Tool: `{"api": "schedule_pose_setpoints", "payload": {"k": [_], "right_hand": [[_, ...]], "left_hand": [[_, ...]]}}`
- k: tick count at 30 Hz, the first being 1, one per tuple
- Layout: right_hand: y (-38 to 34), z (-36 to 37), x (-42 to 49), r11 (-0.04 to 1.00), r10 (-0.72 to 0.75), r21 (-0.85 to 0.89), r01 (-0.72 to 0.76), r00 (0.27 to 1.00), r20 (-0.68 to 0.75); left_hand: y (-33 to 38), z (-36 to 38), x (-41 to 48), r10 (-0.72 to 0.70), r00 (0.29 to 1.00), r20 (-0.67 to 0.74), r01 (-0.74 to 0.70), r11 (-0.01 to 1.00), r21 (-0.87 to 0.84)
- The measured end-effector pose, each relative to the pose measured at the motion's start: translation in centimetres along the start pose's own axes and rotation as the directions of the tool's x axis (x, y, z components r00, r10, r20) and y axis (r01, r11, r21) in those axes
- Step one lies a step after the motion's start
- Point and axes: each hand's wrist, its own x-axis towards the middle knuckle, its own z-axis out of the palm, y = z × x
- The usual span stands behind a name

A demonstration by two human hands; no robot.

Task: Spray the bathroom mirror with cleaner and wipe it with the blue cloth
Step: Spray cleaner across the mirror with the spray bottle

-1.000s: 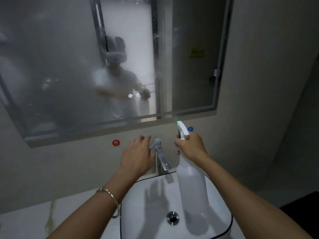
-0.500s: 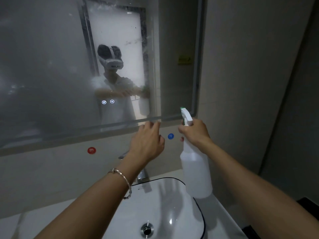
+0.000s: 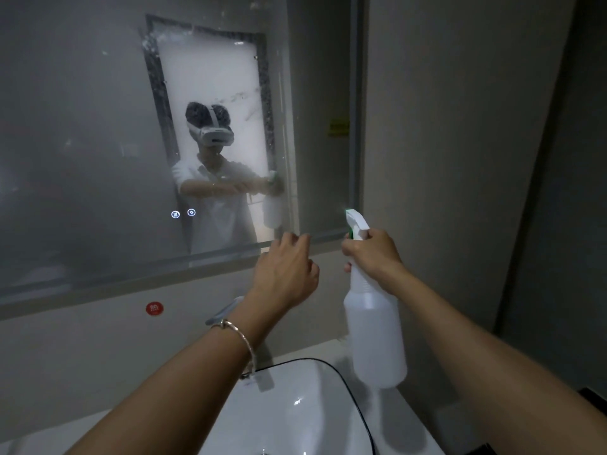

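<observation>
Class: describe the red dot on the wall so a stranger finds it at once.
Start at the big hazy mirror. On the pale wall just below it, left of the tap, sits a small round sticker. It alone is red.

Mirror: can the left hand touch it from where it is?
Probably yes. The left hand hovers empty just in front of the mirror, near its lower edge, with nothing between them. The spray bottle is off to the side in the right hand, out of the way.
</observation>
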Motion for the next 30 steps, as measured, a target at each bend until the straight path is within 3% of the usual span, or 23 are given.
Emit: {"api": "schedule_pose_setpoints", "payload": {"k": [6,15,21,30], "right_hand": [[-8.3,-1.9,2.5,0.986,-0.164,-0.013,0.164,0.985,-0.043],[-19.1,-5.2,6.4,0.971,-0.228,0.068,0.228,0.974,-0.003],[-23.1,-5.7,8.1,0.940,-0.331,0.051,0.336,0.939,-0.094],[-28.0,-7.6,9.3,0.922,-0.370,0.095,0.376,0.926,-0.071]], "left_hand": [[1.3,-5.5,5.7,0.061,0.992,-0.113,-0.054,0.997,0.060],[0.6,-16.2,11.3,0.082,0.950,-0.300,-0.039,0.988,0.147],[-0.4,-20.1,14.0,0.066,0.920,-0.386,-0.004,0.987,0.161],[0.6,-23.7,16.6,0.121,0.888,-0.443,-0.015,0.972,0.235]]}}
